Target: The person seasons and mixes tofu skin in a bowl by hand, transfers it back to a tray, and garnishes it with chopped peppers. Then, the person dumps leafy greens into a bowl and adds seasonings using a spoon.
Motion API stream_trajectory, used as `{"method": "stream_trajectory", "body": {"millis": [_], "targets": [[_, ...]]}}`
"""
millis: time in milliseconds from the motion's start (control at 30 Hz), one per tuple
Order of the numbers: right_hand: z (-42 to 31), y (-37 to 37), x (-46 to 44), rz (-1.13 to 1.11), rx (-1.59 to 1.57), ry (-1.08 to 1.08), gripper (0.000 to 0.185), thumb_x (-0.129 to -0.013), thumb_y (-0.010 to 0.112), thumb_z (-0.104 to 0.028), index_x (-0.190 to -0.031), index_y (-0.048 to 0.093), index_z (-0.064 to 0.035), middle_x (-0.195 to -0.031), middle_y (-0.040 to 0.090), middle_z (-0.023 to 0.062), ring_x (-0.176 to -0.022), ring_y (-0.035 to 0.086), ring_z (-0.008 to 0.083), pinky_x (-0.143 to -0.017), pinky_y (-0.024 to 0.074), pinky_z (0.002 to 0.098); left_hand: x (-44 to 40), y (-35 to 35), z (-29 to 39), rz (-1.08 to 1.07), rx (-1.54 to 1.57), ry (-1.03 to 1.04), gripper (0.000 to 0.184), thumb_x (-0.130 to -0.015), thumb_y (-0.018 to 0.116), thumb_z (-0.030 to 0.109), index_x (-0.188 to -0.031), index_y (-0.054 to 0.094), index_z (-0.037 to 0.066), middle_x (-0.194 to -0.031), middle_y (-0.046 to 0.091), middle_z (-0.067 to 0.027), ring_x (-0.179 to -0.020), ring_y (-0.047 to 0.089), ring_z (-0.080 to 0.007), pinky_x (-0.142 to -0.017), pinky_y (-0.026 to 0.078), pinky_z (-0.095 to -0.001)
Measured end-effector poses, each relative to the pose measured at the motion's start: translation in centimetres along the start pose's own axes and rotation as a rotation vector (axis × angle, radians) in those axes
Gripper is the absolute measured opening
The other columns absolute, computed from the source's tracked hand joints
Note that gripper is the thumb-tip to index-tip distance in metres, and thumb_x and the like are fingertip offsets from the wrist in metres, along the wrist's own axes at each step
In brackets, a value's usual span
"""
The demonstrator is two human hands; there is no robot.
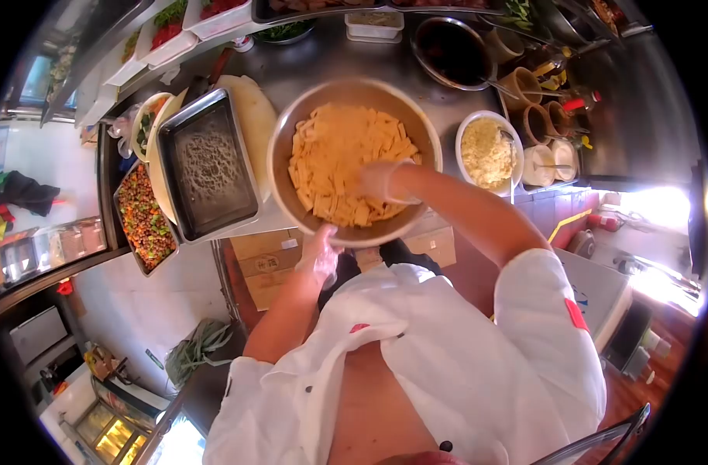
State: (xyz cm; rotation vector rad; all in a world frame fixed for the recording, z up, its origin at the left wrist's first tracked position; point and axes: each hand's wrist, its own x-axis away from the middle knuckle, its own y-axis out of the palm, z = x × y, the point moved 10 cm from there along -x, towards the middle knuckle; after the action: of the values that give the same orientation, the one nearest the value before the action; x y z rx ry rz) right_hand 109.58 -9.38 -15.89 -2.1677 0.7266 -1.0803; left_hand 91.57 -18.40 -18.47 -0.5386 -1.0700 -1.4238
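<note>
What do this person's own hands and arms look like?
The left hand and right hand wear thin, see-through gloves. The white sleeves are short, leaving the forearms bare. The right sleeve carries a red patch.

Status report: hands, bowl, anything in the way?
Right hand in orange strips. Left hand at rim of metal bowl. Nothing visibly blocking either.

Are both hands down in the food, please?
No, only the right hand is in the food; the left hand is at the bowl's rim.
</note>
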Motion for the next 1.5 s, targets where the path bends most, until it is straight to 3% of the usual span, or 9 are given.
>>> {"method": "stream_trajectory", "body": {"millis": [100, 300, 400, 733, 800, 1033, 1267, 1400, 1500], "targets": [[-4.8, 1.6, 4.9, -0.434, -0.458, 0.207, 0.031, -0.093, 0.054, -0.024, -0.118, 0.068, -0.0121, -0.115, 0.066, 0.0166, -0.107, 0.063, 0.0335, -0.088, 0.0518, 0.0443, 3.6, 0.8, 1.4, 0.046, 0.089, -0.054, 0.015, -0.083, 0.064, 0.005, -0.096, 0.055, 0.006, -0.089, 0.054, -0.0081, -0.069, 0.054, -0.021, -0.055, 0.048, -0.0298], [-1.3, -5.2, 1.4, -0.158, -0.303, 0.271, 0.035, -0.084, 0.067, -0.017, -0.117, 0.07, -0.005, -0.118, 0.069, 0.0173, -0.108, 0.065, 0.0311, -0.083, 0.0543, 0.0462, 2.3, 4.0, 4.3, 0.107, -0.062, -0.063, 0.016, -0.085, 0.067, 0.019, -0.089, 0.055, 0.009, -0.079, 0.051, -0.0056, -0.067, 0.049, -0.0181, -0.059, 0.048, -0.0316], [1.3, -0.7, -2.3, -0.2, 0.378, -0.072, 0.032, -0.083, 0.065, -0.012, -0.112, 0.072, -0.0022, -0.117, 0.069, 0.0187, -0.106, 0.066, 0.0345, -0.082, 0.0543, 0.046, 7.0, 0.1, 1.0, 0.115, 0.015, -0.045, 0.016, -0.085, 0.067, 0.017, -0.091, 0.056, 0.008, -0.082, 0.052, -0.005, -0.068, 0.05, -0.0179, -0.059, 0.047, -0.0317], [3.6, 0.4, -4.5, -0.075, 0.041, 0.046, 0.031, -0.089, 0.061, -0.027, -0.103, 0.076, -0.0032, -0.101, 0.072, 0.0186, -0.09, 0.068, 0.0326, -0.076, 0.0521, 0.0446, 1.4, 5.1, 3.1, 0.036, 0.145, -0.081, 0.015, -0.088, 0.064, 0.015, -0.095, 0.053, 0.009, -0.086, 0.052, -0.0053, -0.066, 0.051, -0.0184, -0.054, 0.048, -0.0278], [2.9, -3.7, -1.2, -0.144, 0.189, 0.21, 0.039, -0.095, 0.056, -0.033, -0.119, 0.069, -0.0045, -0.125, 0.066, 0.0197, -0.11, 0.064, 0.0377, -0.096, 0.0495, 0.0419, 5.3, 2.1, 1.2, 0.029, 0.165, -0.016, 0.016, -0.089, 0.061, 0.01, -0.104, 0.057, 0.008, -0.092, 0.057, -0.0051, -0.07, 0.053, -0.0175, -0.055, 0.048, -0.029], [-3.9, -2.9, 2.3, -0.409, 0.049, 0.165, 0.031, -0.089, 0.065, -0.025, -0.106, 0.074, -0.0015, -0.11, 0.071, 0.0161, -0.096, 0.067, 0.0304, -0.078, 0.0539, 0.0453, 1.3, 3.3, 4.3, 0.163, 0.082, -0.084, 0.019, -0.088, 0.065, 0.014, -0.097, 0.053, 0.003, -0.092, 0.053, -0.011, -0.071, 0.053, -0.0208, -0.057, 0.051, -0.0306], [2.9, -8.0, -1.6, 0.23, 0.087, 0.11, 0.033, -0.093, 0.052, -0.021, -0.115, 0.07, -0.004, -0.117, 0.068, 0.0205, -0.107, 0.065, 0.0338, -0.092, 0.0501, 0.0431, 4.3, 0.5, 1.3, 0.014, 0.186, 0.048, 0.024, -0.086, 0.065, 0.007, -0.107, 0.055, 0.002, -0.096, 0.057, -0.0091, -0.077, 0.055, -0.0212, -0.064, 0.054, -0.0345], [-1.9, -2.2, -0.2, -0.227, 0.351, -0.103, 0.031, -0.083, 0.059, -0.014, -0.106, 0.075, -0.0009, -0.108, 0.072, 0.0195, -0.103, 0.067, 0.0359, -0.086, 0.0525, 0.0462, 4.0, 0.9, 1.7, 0.025, 0.198, 0.011, 0.021, -0.085, 0.065, 0.009, -0.103, 0.055, 0.003, -0.094, 0.057, -0.0086, -0.079, 0.055, -0.0221, -0.064, 0.051, -0.0368], [-2.7, -3.5, 0.9, -0.299, 0.043, 0.175, 0.03, -0.084, 0.058, -0.012, -0.106, 0.075, 0.0, -0.109, 0.072, 0.02, -0.102, 0.067, 0.0353, -0.084, 0.0527, 0.0474, -1.7, 3.6, 4.0, 0.089, 0.193, -0.047, 0.019, -0.085, 0.066, 0.011, -0.098, 0.053, 0.004, -0.09, 0.054, -0.0099, -0.082, 0.056, -0.0238, -0.064, 0.051, -0.0378]]}}
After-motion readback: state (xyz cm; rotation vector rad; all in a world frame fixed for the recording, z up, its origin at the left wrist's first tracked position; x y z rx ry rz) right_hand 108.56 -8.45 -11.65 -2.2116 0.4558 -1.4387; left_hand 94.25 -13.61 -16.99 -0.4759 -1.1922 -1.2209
